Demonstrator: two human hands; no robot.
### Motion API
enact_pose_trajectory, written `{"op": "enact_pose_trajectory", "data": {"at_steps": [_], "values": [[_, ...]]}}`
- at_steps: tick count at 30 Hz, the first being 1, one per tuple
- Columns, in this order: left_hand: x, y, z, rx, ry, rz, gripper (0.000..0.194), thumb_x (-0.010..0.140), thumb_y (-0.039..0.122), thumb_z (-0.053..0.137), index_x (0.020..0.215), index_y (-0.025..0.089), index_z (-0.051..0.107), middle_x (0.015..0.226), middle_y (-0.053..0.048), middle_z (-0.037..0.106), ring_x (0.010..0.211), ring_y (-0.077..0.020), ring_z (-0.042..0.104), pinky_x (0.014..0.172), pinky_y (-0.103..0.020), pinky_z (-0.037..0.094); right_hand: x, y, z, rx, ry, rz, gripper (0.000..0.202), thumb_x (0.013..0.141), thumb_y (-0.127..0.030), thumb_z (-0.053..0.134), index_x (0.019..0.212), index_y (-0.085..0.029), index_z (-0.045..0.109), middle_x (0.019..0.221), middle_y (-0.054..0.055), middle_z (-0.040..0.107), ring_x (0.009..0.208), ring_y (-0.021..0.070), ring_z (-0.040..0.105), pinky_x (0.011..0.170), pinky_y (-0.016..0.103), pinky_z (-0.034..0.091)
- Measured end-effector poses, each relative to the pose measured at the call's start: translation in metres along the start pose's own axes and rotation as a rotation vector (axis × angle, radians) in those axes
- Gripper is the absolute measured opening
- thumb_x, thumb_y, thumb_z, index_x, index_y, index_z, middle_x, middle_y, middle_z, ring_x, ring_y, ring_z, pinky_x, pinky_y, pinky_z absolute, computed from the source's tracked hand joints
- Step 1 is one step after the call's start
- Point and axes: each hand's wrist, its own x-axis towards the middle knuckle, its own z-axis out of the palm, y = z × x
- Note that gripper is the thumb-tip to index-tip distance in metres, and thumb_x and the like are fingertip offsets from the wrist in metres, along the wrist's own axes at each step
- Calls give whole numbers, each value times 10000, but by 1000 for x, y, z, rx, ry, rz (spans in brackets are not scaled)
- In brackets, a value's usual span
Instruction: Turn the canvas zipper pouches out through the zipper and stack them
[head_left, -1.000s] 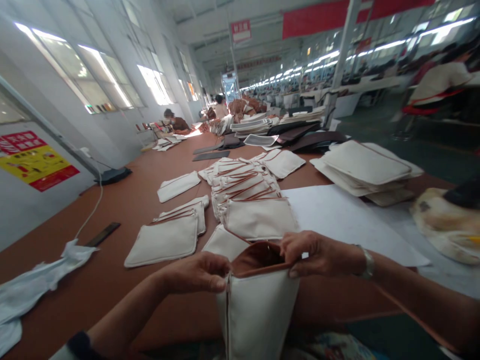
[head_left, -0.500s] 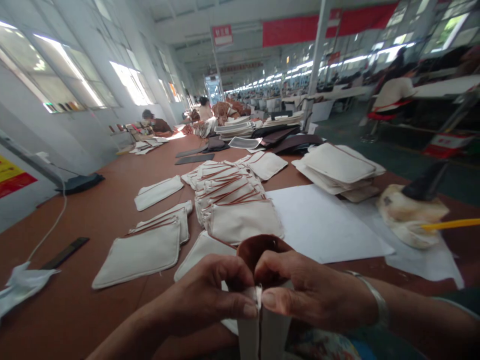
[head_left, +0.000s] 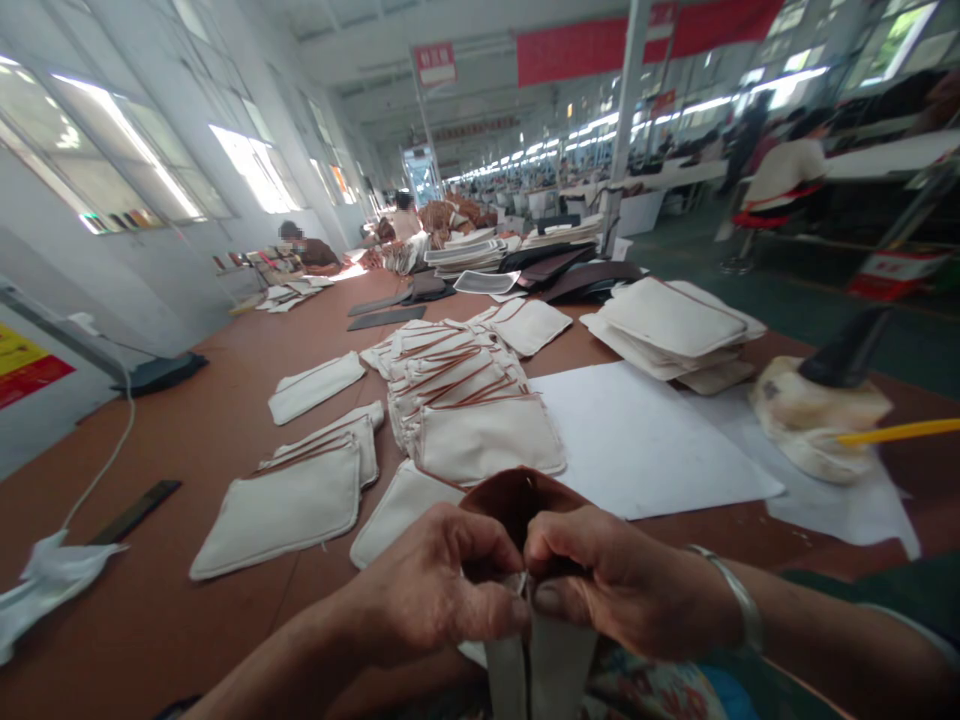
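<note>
Fingers of left hand [head_left: 442,590] and right hand [head_left: 645,585] pinch the white pouch [head_left: 559,665] extending below.

A white wall [head_left: 232,200] with bright windows [head_left: 255,168] runs along the left, a big brown table [head_left: 247,350] fills the front, and rows of shiny lights [head_left: 600,125] hang over a dark green floor [head_left: 675,245] and more tables [head_left: 892,155].
</note>
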Motion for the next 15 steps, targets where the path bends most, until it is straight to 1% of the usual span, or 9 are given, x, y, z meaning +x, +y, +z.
{"op": "enact_pose_trajectory", "data": {"at_steps": [3, 5, 7, 9, 10, 11, 13, 15], "values": [[1, -2, 2, -50, -9, 8, 235, 731, 342, 720, 774, 112, 697, 678, 15, 525, 647, -125, 421, 584, -245, 322, -2, 2, -5, 50, -45, 52, 155, 892, -297, 559, 837, -158, 519, 811, 17, 525, 708, 124, 436, 592, 217, 364], [2, -2, 5, -98, -6, -4, 279, 740, 375, 717, 793, 100, 715, 672, 8, 527, 643, -127, 416, 583, -246, 323, -4, 2, -8, 95, -71, 92, 137, 873, -289, 534, 855, -153, 538, 781, 7, 514, 674, 117, 423, 565, 210, 348], [2, 0, 8, -123, -3, -8, 292, 749, 384, 698, 797, 96, 717, 661, 5, 524, 639, -128, 413, 578, -243, 323, -4, 1, -8, 132, -62, 129, 184, 871, -329, 516, 861, -149, 554, 764, 4, 510, 659, 116, 425, 543, 204, 335], [2, 4, 10, -103, 13, -14, 274, 746, 368, 678, 792, 100, 710, 657, 6, 520, 635, -128, 412, 565, -236, 318, -3, -2, -5, 132, -10, 174, 224, 842, -378, 568, 841, -155, 543, 748, -5, 495, 643, 113, 416, 523, 202, 316], [2, 5, 11, -84, 32, -24, 250, 738, 347, 666, 782, 103, 703, 651, 9, 515, 629, -126, 408, 554, -231, 310, -3, -4, -3, 116, 19, 192, 222, 803, -367, 610, 809, -162, 525, 730, -14, 480, 633, 110, 401, 515, 202, 305], [2, 6, 12, -67, 53, -35, 220, 728, 318, 651, 773, 107, 695, 644, 13, 510, 622, -124, 404, 544, -227, 302, -2, -5, -1, 91, 42, 203, 203, 761, -324, 633, 772, -168, 504, 706, -23, 464, 622, 106, 384, 511, 204, 294], [2, 5, 14, -46, 86, -42, 172, 710, 276, 628, 753, 116, 672, 629, 21, 501, 609, -119, 398, 534, -223, 292, -1, -7, 3, 48, 61, 235, 118, 709, -216, 587, 716, -175, 477, 657, -34, 442, 597, 101, 362, 501, 208, 277], [2, 2, 15, -42, 105, -26, 151, 712, 272, 622, 729, 123, 644, 620, 27, 488, 603, -116, 391, 533, -223, 289, -1, -7, 6, 29, 70, 244, 33, 700, -181, 512, 688, -173, 482, 635, -29, 444, 592, 104, 374, 503, 212, 285]]}}
